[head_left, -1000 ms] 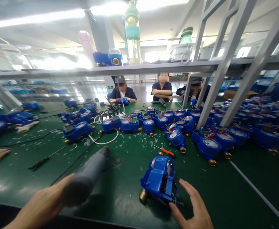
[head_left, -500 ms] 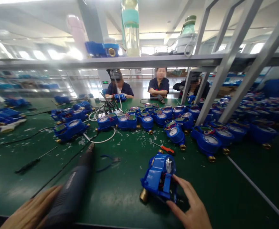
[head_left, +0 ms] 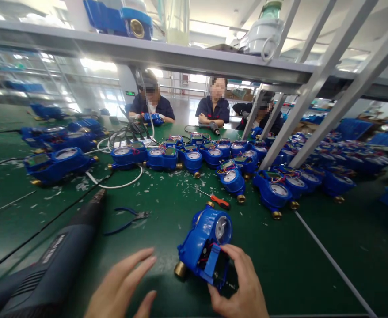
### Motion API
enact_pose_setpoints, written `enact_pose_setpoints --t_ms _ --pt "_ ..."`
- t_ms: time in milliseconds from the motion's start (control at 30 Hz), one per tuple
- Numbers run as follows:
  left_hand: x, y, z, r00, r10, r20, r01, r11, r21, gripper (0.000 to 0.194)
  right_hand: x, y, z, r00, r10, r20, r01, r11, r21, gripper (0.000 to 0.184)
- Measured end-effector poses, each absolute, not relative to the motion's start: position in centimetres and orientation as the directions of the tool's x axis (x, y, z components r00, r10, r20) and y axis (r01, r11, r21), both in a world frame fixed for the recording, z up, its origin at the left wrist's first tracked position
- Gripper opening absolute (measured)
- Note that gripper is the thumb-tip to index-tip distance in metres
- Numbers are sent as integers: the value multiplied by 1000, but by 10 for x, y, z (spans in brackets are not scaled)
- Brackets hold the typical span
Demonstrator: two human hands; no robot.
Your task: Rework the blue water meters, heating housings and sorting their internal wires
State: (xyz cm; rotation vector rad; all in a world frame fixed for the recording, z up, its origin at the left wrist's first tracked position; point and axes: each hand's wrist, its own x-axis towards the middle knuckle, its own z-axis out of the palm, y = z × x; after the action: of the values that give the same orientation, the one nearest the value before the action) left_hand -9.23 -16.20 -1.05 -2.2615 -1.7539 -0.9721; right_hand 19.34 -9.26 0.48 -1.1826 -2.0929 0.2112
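Green bench (head_left: 313, 265), blue meter (head_left: 203, 245) under right hand (head_left: 242, 289), left hand (head_left: 123, 287) beside.

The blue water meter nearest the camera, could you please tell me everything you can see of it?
The blue water meter has a glossy blue casing, plastic by its look, with a round glass-covered dial at its far end and brass fittings showing at the near left and the far end. It lies tilted on the green table. An open compartment at its near end shows red and dark wires. The right hand grips that near end, fingers on the flap. The left hand hovers open beside it, not touching.
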Motion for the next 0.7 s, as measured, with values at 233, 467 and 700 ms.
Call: enact_pose_setpoints --t_ms 233,467,700 --pt "2 -96 1 375 840 393 741 -526 418 94 214 -92 -13 -308 765 565 696 586 -415 52" --pt "10 -93 1 422 783 456 836 -531 139 76 221 -87 -7 -342 788 512 686 581 -437 74" --pt "19 -87 10 466 746 476 829 -556 60 72 221 -80 8 -389 746 541 630 643 -434 62"
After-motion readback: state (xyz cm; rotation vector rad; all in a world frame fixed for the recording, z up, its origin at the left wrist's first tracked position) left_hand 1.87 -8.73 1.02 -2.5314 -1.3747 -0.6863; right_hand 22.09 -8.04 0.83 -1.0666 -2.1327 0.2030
